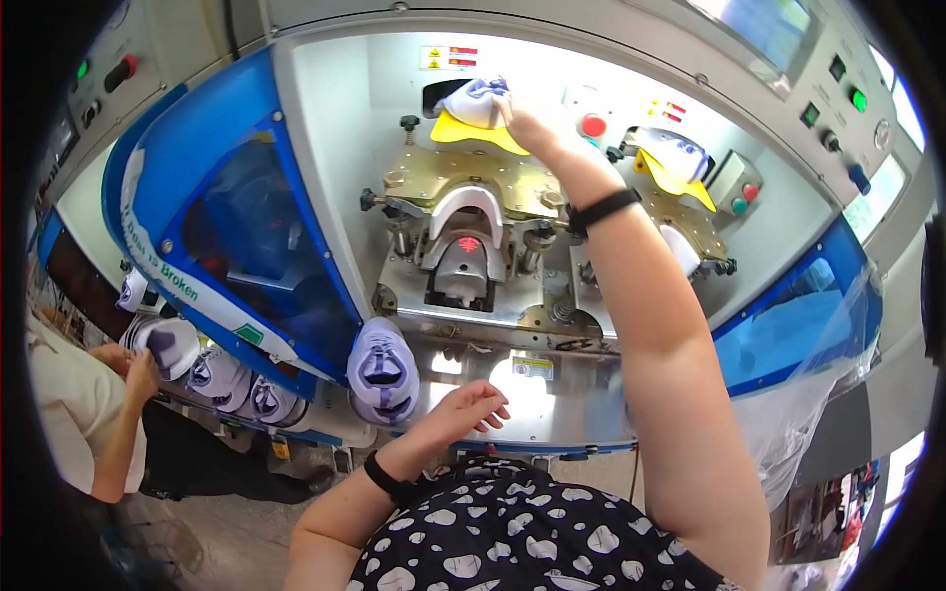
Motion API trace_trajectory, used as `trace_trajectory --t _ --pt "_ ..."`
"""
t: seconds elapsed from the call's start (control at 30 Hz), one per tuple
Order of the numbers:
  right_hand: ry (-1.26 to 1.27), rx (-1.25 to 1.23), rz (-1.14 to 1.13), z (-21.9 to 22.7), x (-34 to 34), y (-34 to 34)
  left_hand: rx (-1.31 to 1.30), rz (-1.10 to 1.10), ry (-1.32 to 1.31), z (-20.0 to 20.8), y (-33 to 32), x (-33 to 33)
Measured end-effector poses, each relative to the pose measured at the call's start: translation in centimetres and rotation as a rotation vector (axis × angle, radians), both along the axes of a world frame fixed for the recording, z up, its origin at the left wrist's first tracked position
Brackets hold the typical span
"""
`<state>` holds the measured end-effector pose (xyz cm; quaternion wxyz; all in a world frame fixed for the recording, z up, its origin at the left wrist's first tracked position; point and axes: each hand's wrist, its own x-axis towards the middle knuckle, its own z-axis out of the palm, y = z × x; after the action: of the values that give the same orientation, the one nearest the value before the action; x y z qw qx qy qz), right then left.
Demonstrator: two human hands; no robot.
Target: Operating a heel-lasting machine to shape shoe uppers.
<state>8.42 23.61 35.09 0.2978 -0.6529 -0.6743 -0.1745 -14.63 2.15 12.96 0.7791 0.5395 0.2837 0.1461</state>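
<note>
Head view: the right hand (529, 126) touches the shoe part (467, 104) at the yellow flap's (475, 133) top edge; I can't tell if it pinches. The left hand (461, 412), loosely bent, holds nothing. Probably placing or lifting; next needs gentle fingers.

Shoe upper (474, 104): matt (cloth, perhaps).

- White inner walls (325, 118) line a machine cabinet (631, 28), strongly lit, brightest along the top.
- A blue-framed door (258, 84) with a dark pane (251, 231) angles outward on the left.
- A shiny metal table (581, 399) edges the cabinet's front, reflecting white patches.
- Grey floor (222, 527) shows at lower left.
- Clear plastic sheeting (788, 433) hangs at right.
- Bright panes (894, 177) glow near the right rim.
</note>
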Motion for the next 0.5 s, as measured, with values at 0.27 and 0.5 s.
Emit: trace_trajectory --t 0.27,0.5 --pt "-0.156 0.087 0.084 -6.5 -4.8 -5.0 -0.071 0.002 -0.02 -1.3 1.9 -2.9" --pt "-0.002 -0.095 0.119 -20.5 -12.3 -21.2 -0.663 0.247 -0.403 -2.6 4.1 -2.7"
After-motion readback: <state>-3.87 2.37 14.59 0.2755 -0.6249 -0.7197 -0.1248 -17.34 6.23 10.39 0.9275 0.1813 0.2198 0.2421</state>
